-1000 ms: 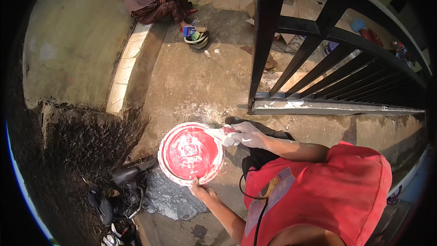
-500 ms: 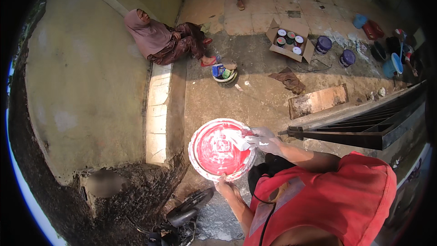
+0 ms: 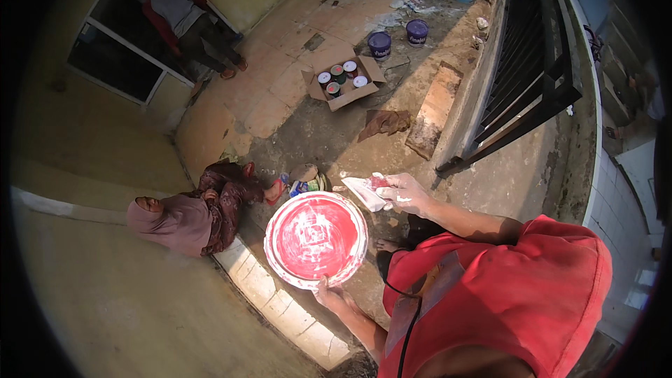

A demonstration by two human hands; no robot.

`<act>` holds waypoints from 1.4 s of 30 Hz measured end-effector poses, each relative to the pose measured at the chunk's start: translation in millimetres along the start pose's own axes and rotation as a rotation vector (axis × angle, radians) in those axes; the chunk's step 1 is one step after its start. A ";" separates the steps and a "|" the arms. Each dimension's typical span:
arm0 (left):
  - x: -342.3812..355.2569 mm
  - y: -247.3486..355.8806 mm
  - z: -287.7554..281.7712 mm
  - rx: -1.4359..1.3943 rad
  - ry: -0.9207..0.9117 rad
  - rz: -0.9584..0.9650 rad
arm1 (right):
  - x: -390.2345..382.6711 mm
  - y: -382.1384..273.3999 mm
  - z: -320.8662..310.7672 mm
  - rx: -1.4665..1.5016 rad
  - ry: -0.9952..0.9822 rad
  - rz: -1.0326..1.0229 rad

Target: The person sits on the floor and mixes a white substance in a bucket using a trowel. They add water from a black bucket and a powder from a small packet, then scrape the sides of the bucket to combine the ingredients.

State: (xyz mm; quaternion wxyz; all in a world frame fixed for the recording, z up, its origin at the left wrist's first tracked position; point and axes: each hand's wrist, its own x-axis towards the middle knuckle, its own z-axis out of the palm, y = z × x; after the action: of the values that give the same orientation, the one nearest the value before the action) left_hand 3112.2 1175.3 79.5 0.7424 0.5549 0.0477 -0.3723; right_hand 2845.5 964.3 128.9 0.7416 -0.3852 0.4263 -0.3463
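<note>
My left hand [image 3: 330,295] grips the near rim of a round lid [image 3: 316,239] coated in red paint with white smears, held flat in front of me. My right hand [image 3: 404,192] is closed on a white rag [image 3: 369,192] stained red, held just off the lid's upper right edge. Whether the rag touches the rim I cannot tell. My red shirt fills the lower right.
A person in maroon clothes [image 3: 199,210] sits on the ground to the left by a tiled step [image 3: 280,304]. A cardboard box of paint cans [image 3: 341,75], two purple buckets [image 3: 397,36] and a plank [image 3: 434,108] lie ahead. A black metal gate [image 3: 526,77] stands right. Another person [image 3: 189,21] stands far left.
The view has swung round: the gate now stands at the right and the seated person lies left of the lid. Both hands keep their hold on lid and rag.
</note>
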 end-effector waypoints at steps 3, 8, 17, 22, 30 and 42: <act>70.5 29.8 0.2 0.044 -0.030 -0.078 | 7.7 5.7 19.4 -0.143 0.029 -0.158; 155.0 40.4 66.3 0.192 -0.164 -0.044 | 25.8 20.8 2.8 -0.168 0.206 -0.154; 203.2 -31.7 223.6 0.216 -0.329 -0.190 | 106.0 -32.6 -50.7 0.059 0.482 -0.185; 218.3 -73.0 313.0 0.270 -0.309 -0.336 | 165.4 -108.1 -94.5 0.063 0.490 -0.418; 260.1 -92.6 469.7 0.254 -0.445 -0.300 | 224.4 -198.4 -181.5 0.081 0.650 -0.363; 319.6 -211.8 751.5 0.393 -0.622 -0.402 | 304.7 -279.7 -337.0 0.091 1.128 -0.235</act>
State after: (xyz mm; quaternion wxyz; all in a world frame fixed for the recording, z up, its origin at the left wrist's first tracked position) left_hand 2956.1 347.0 43.0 0.5141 0.5267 -0.1432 -0.6617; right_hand 2611.5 485.2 145.4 0.3720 -0.1533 0.6948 -0.5961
